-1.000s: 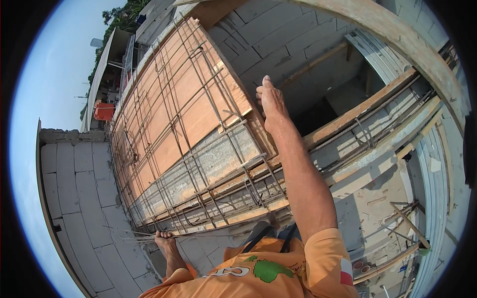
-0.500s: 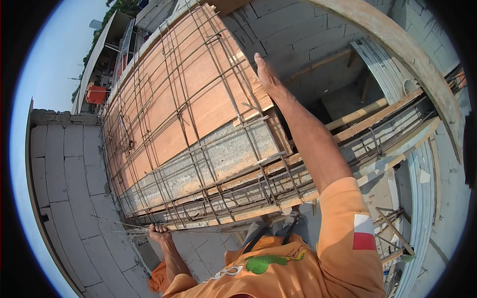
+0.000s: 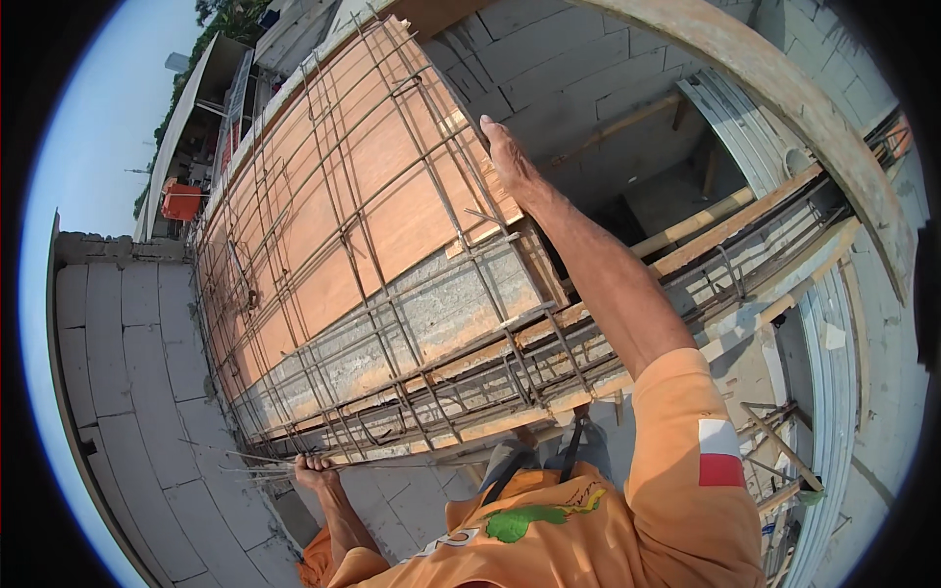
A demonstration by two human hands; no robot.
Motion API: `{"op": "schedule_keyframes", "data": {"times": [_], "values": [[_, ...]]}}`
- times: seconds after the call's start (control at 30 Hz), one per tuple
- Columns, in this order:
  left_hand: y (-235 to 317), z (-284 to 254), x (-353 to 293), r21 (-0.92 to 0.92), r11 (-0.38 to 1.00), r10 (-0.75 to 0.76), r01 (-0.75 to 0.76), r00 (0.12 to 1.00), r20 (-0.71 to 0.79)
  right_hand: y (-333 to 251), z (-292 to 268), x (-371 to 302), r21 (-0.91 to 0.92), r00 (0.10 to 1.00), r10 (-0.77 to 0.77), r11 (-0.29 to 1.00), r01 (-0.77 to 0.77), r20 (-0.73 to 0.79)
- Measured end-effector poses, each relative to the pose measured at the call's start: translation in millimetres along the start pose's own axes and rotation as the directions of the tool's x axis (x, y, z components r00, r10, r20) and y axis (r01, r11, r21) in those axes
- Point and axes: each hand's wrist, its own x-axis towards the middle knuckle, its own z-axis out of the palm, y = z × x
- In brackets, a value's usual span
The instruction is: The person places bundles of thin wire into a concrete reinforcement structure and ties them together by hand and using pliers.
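Observation:
My left hand (image 3: 316, 472) is closed round a bundle of thin tie wires (image 3: 257, 467), whose loose ends fan out to the left. It is beside the low left corner of a steel rebar mesh (image 3: 345, 235). The mesh lies over an orange-brown plywood sheet (image 3: 294, 211) and a rough concrete strip (image 3: 421, 318). My right arm is stretched far out, and my right hand (image 3: 510, 162) is at the right edge of the plywood, with one digit stretched out along it. The other fingers of that hand are mostly hidden.
A grey block wall (image 3: 127, 392) rises at the left. Right of the plywood is a deep opening (image 3: 637, 211), crossed by wooden beams (image 3: 706, 220). A curved-looking plank (image 3: 774, 78) passes at the upper right. Corrugated metal sheet (image 3: 833, 363) and timber props (image 3: 784, 441) are lower right.
The view has shifted slightly, moving the mesh and plywood a little left in the picture. My right hand stays near the plywood edge, and my left hand keeps the wires.

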Motion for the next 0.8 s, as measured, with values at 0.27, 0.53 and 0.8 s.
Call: {"op": "schedule_keyframes", "data": {"times": [0.27,0.53,0.8], "values": [[7,0,-2,0.001,0.999,0.034,-0.034,0.999,0.009,-14,-36,10,0.193,0.986,0.127,0.976,-0.105,-0.104],[2,9,-4,0.057,0.998,0.0,0.003,0.998,-0.06,-18,-4,-12,0.077,0.996,0.087,0.993,-0.085,-0.015],[1,1,6,-0.001,1.0,-0.024,0.024,0.994,-0.104,4,-4,5,-0.033,0.998,-0.004,0.999,0.006,0.057]]}}
